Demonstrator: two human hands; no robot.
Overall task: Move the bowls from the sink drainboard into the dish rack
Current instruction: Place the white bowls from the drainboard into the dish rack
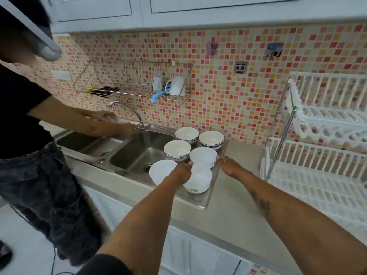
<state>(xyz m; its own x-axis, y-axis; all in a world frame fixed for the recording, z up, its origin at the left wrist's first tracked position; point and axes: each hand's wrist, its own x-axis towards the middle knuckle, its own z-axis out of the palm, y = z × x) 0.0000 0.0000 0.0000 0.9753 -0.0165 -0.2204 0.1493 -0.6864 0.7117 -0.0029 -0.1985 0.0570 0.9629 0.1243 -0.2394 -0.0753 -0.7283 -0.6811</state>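
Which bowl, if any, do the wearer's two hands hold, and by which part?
The plain white bowl: left hand and right hand touch opposite sides of its rim. Whether it is lifted cannot be told.

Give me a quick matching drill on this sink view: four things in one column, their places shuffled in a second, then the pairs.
Things
1. white mug
2. plain white bowl
3. white dish rack
4. faucet

Places
A. behind the sink basins, by the other person's hands
B. on the counter at the right, no bowls visible in it
C. on the wire wall shelf above the sink
D. on the drainboard, between the left hand and the right hand

Pairs: 1-C, 2-D, 3-B, 4-A
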